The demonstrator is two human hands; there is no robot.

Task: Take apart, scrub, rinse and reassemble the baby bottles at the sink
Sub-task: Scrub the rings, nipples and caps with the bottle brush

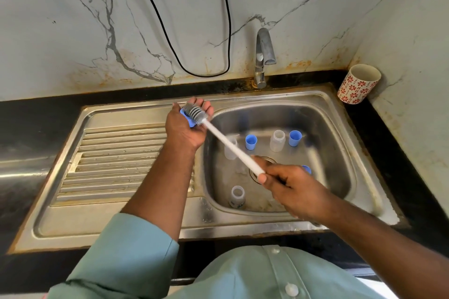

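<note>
While both hands (289, 183) grip one brush (196, 115), three bottles (277, 140), three caps (251, 142) wait.

No legible text, label or number is shown.

Dark markings are seen on the clear baby bottle (237, 197) standing in the sink basin just below and left of the right hand (290, 185), but they are too blurred to be read.

A red-flowered cup (358, 84) stood on my black counter (36, 114) in the right corner; a black cable (228, 19) looped down the marble wall (73, 19).
</note>
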